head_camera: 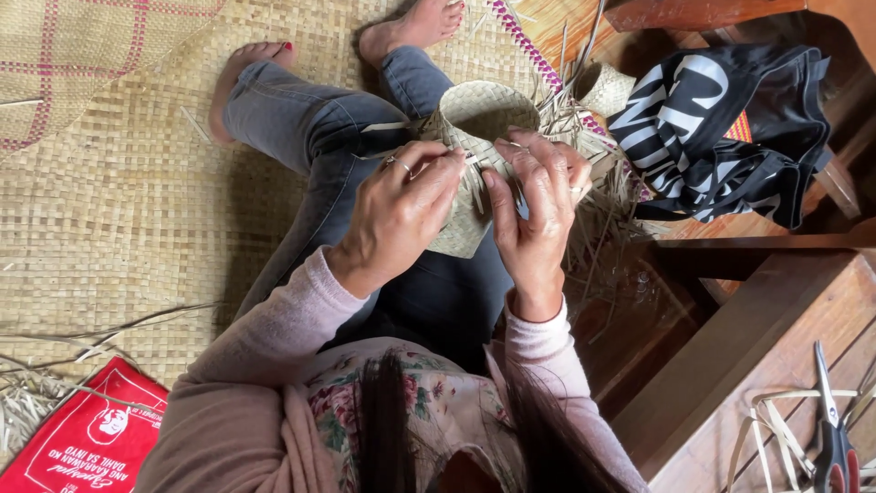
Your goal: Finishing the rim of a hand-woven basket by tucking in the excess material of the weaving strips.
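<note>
A small woven palm-leaf pouch (474,119) with an open mouth rests over my lap, loose strips sticking out of its sides. My left hand (397,215), with a ring on one finger, grips its left side, fingers pinching a strip. On the right edge my right hand (538,210) pinches the weave and holds a thin strip between thumb and fingers. I sit on a woven mat (119,201), legs in grey jeans stretched out.
A second small woven piece (604,87) and a pile of loose strips (602,219) lie to the right. A black printed bag (721,137) sits on wooden furniture. Scissors (832,429) lie on a wooden bench at lower right. A red printed bag (87,443) is at lower left.
</note>
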